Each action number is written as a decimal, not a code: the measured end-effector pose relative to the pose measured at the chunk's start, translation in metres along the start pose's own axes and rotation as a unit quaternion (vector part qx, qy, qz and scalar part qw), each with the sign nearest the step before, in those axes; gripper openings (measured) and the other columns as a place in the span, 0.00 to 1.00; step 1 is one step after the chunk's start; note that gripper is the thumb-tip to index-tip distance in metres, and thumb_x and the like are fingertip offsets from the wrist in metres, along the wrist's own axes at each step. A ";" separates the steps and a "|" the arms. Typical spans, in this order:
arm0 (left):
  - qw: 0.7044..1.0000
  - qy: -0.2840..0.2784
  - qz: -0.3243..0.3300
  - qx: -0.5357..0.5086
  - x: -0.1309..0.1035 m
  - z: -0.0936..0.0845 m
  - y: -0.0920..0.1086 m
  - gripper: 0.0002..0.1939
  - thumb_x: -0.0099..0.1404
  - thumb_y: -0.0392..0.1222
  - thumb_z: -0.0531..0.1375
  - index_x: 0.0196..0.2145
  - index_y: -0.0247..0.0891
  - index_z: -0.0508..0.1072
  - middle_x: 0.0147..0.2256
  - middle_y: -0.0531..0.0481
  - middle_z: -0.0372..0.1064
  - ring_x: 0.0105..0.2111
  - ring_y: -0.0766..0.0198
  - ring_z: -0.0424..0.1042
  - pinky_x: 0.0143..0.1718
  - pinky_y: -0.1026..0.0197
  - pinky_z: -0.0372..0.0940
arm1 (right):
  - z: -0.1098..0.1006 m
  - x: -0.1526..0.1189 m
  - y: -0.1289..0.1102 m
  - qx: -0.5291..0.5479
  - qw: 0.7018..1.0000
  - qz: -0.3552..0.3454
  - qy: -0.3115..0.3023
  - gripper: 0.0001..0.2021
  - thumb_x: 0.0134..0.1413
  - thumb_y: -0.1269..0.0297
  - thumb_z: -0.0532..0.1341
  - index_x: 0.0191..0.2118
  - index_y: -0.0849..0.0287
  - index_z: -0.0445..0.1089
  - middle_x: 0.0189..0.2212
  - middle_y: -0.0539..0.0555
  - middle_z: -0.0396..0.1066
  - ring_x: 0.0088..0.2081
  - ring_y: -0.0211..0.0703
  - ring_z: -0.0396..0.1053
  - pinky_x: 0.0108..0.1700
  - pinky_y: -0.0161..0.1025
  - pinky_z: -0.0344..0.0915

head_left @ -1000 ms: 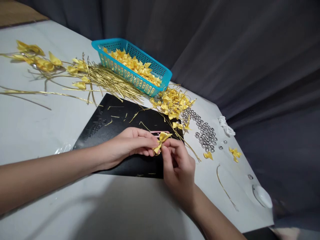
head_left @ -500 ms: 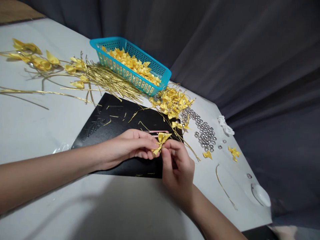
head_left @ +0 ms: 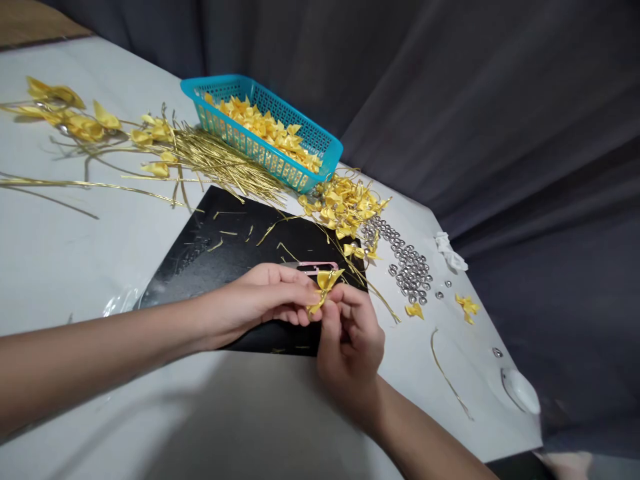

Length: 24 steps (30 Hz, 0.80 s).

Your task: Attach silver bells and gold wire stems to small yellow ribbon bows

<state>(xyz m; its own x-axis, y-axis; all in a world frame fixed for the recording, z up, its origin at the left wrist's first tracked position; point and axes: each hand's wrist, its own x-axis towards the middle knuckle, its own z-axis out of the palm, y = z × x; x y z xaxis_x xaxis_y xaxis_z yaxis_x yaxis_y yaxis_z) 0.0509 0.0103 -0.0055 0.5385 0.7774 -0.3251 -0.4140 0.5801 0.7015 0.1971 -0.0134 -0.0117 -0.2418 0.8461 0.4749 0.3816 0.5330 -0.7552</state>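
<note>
One blue basket [head_left: 332, 153] held yellow bows [head_left: 265, 127] (too many to count). Over one black board [head_left: 175, 267], the left hand [head_left: 270, 293], thumb extended, and the curled right hand [head_left: 353, 327] pinched one satin bow [head_left: 327, 281]; one loose cord [head_left: 447, 379] lay rightward on the tabletop [head_left: 430, 427].

From my view, a dark grey curtain [head_left: 500, 100] hangs in folds behind the white surface [head_left: 270, 413], which is dimly lit and shadowed near me. I see a brown patch [head_left: 37, 23] at upper left.
</note>
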 end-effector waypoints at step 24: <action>0.999 0.010 0.007 -0.031 -0.001 -0.004 0.002 0.05 0.55 0.33 0.61 0.23 0.34 0.75 0.22 0.55 0.70 0.23 0.76 0.65 0.27 0.75 0.61 | -0.007 0.010 0.009 -0.125 0.985 -0.114 0.037 0.13 0.49 0.81 0.58 0.37 0.57 0.69 0.31 0.50 0.75 0.29 0.35 0.71 0.32 0.32 0.69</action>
<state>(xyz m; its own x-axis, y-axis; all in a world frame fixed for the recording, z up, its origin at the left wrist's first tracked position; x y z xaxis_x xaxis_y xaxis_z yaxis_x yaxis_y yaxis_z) 0.0466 0.0117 -0.0063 0.5185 0.7896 -0.3282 -0.4669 0.5829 0.6650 0.2044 -0.0004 -0.0102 -0.2844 0.6971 0.6582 0.5351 0.6851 -0.4943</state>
